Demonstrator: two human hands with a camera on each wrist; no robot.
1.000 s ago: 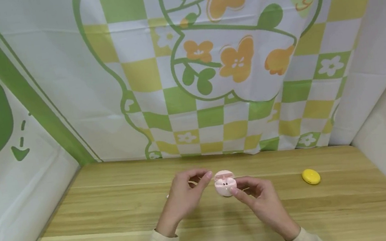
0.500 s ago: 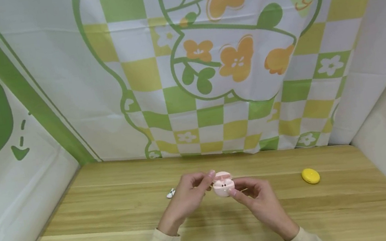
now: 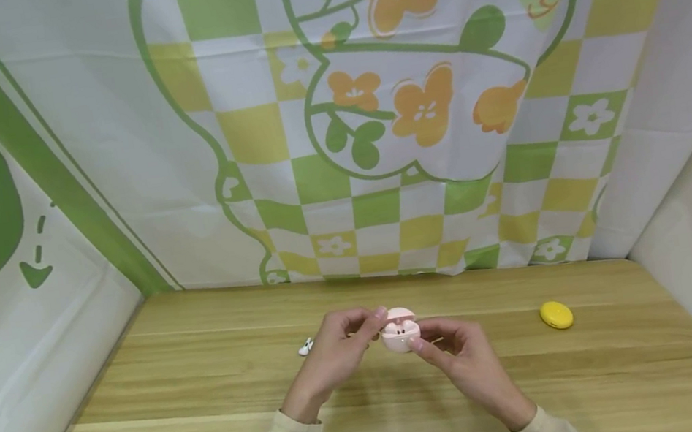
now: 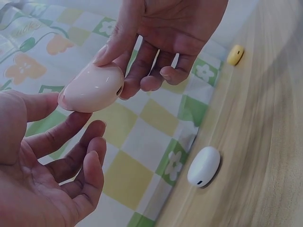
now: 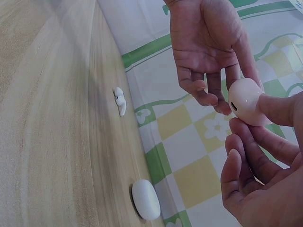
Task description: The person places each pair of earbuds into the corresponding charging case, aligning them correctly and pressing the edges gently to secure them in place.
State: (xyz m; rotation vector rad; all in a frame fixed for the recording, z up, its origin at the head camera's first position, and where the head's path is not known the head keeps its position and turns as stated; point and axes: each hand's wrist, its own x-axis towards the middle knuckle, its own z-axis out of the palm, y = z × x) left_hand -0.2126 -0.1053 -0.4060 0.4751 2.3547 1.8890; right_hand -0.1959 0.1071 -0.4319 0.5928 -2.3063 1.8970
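In the head view a pink earbud case [image 3: 401, 341] is raised above the table with its lid partly lifted, earbuds sitting inside. My right hand [image 3: 470, 361] grips the case body between thumb and fingers on its right side. Thumb and forefinger of my left hand [image 3: 341, 353] pinch the lid [image 3: 399, 313] at its left edge. The left wrist view shows the rounded outside of the pink case [image 4: 94, 87] between both hands. The other left-hand fingers stay loosely bent, away from it.
White earbuds [image 3: 306, 346] lie on the wooden table [image 3: 210, 383] left of my left hand. A yellow round case [image 3: 555, 315] lies to the right. A white case [image 4: 203, 166] also rests on the table, hidden in the head view. A patterned cloth [image 3: 327, 174] hangs behind.
My left hand has moved right and taken hold of the lid, uncovering the white earbuds. The pink case has shifted slightly left, and its lid has tipped a little lower.
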